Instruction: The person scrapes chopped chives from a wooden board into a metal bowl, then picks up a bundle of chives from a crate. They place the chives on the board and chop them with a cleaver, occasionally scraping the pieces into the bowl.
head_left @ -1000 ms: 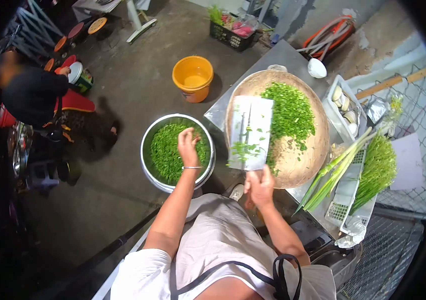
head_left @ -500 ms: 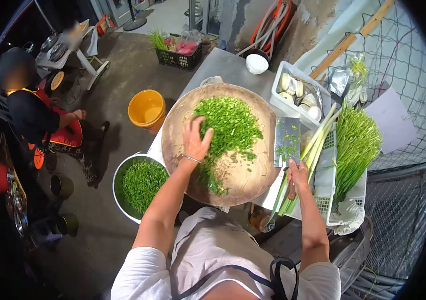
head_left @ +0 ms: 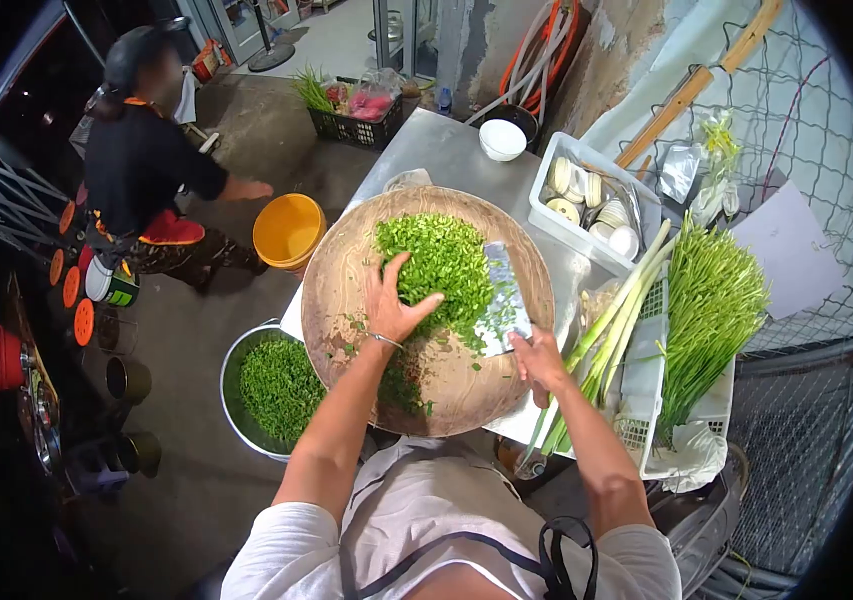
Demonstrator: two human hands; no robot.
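A round wooden board [head_left: 331,290] carries a heap of chopped greens [head_left: 436,262]. My left hand [head_left: 395,300] rests at the heap's left side, fingers spread, touching the greens. My right hand [head_left: 540,362] is closed round the handle of a cleaver [head_left: 506,300]. Its wide blade, flecked with green bits, lies low at the heap's right edge. More chopped greens [head_left: 281,390] fill a metal pot [head_left: 231,405] on the left below the board. Long green onions [head_left: 616,320] lie to the right of my right hand.
A tub of jars and lids [head_left: 594,205], a white bowl [head_left: 502,140] and a basket [head_left: 649,385] near tall green stalks [head_left: 711,315] stand to the right. A yellow bucket [head_left: 289,232] is beyond the board, left. A co-worker [head_left: 146,150] stands at the upper left.
The cleaver has moved left from beside the board onto it, against the greens. The heap is more compact. My left hand's fingers have spread. The co-worker has moved right, towards the yellow bucket.
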